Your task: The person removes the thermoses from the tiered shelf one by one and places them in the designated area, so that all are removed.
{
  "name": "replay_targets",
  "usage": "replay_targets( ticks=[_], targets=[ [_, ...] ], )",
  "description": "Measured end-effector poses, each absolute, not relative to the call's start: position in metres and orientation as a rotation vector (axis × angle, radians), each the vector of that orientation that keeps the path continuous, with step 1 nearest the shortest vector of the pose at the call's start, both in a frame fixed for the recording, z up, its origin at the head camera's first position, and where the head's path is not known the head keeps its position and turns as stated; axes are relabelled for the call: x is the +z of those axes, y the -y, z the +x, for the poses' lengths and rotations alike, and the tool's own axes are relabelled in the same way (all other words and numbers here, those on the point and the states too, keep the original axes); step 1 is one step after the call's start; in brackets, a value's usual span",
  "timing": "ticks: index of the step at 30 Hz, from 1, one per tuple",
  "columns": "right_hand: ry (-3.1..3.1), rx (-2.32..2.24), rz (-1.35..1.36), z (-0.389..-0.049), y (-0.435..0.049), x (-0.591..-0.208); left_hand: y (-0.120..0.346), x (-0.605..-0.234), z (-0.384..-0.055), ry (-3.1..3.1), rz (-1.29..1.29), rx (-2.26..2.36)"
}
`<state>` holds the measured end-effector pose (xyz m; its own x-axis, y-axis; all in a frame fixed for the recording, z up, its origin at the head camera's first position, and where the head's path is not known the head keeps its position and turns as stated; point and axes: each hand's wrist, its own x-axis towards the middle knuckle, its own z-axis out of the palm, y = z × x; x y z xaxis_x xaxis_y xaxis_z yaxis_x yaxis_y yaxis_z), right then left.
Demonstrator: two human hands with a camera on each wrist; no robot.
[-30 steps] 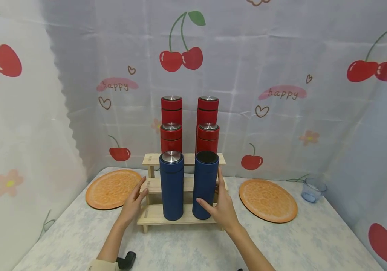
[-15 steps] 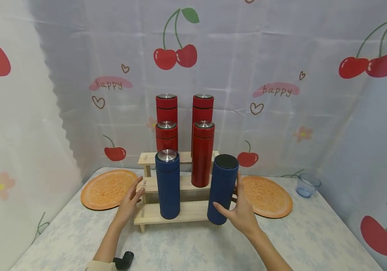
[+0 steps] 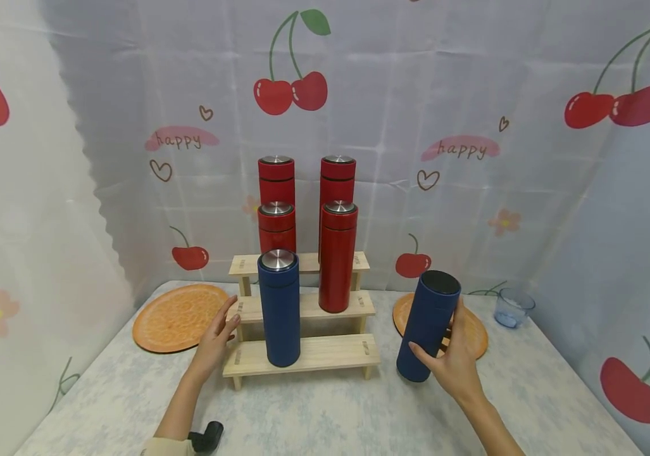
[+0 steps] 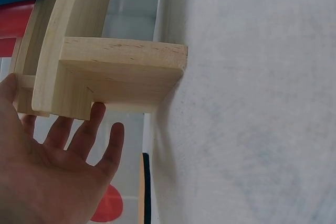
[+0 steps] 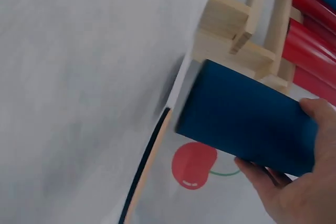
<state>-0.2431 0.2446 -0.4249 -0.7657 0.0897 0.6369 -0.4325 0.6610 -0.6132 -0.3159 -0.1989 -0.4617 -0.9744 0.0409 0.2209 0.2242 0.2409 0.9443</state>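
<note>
In my right hand [image 3: 454, 364] I grip a blue thermos bottle [image 3: 428, 323] with a dark lid, tilted with its top to the right, over the table to the right of a three-step wooden stand [image 3: 336, 356]. My left hand [image 3: 213, 342] is at the stand's left end with its fingers spread; in the left wrist view the fingertips [image 4: 98, 111] are close to the wood, and contact is unclear. Another blue thermos [image 3: 282, 316] with a silver lid stands upright on the lowest step. One red thermos [image 3: 338, 259] stands on the middle step at right, with several more red ones behind.
An orange round mat [image 3: 179, 316] lies at the left; a second orange mat [image 3: 475, 329] lies at the right, partly behind the held thermos. A clear bluish cup [image 3: 514, 308] stands at the far right. A black object [image 3: 207, 437] is beside the left sleeve.
My right hand has carried the dark-lidded blue thermos off the lowest step to the right, tilting it. The red thermos behind is now uncovered. The left hand stays by the stand.
</note>
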Motion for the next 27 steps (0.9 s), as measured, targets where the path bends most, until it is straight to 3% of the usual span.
replay_targets(
  ticks=[27],
  targets=[
    [2.269,1.088,0.326,-0.257,-0.235,-0.445,0.199,-0.461,-0.316,2.362,-0.227,-1.828]
  ],
)
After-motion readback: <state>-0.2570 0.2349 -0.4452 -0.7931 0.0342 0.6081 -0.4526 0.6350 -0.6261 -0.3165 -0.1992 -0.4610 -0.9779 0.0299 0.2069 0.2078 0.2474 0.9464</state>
